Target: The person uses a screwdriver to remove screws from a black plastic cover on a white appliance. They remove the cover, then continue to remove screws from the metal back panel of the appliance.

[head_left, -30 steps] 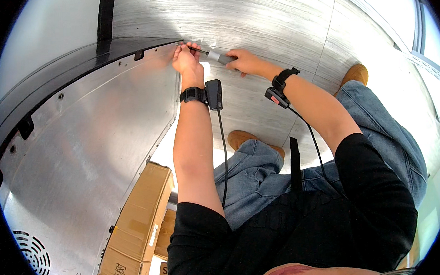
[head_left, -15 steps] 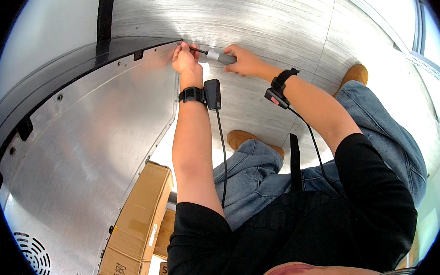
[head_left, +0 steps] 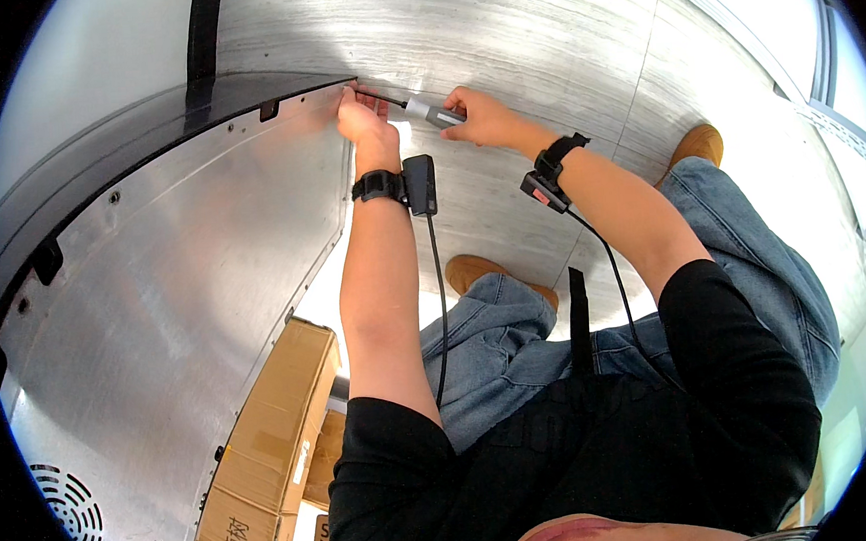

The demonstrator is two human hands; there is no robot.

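Observation:
My right hand (head_left: 482,119) is closed around the grey handle of an electric-looking screwdriver (head_left: 429,112). Its thin dark shaft points left to the far corner of a large bare metal panel (head_left: 187,254). At that corner my left hand (head_left: 367,115) is closed, thumb and fingers gathered around the shaft's tip. Whatever they pinch there is too small and too covered to make out. Screws or holes (head_left: 114,197) dot the panel's upper edge, which meets a dark trim strip (head_left: 141,114).
A cardboard box (head_left: 266,446) stands beside the panel at the lower left. Black wrist straps with small devices (head_left: 420,185) sit on both arms, their cables (head_left: 440,309) hanging toward my body. Grey wood-look floor (head_left: 499,32) lies beyond; my tan shoes (head_left: 477,271) are on it.
My right hand's fingers have shifted on the handle, and the screwdriver has turned slightly. My left fingers have moved a little at the panel's corner.

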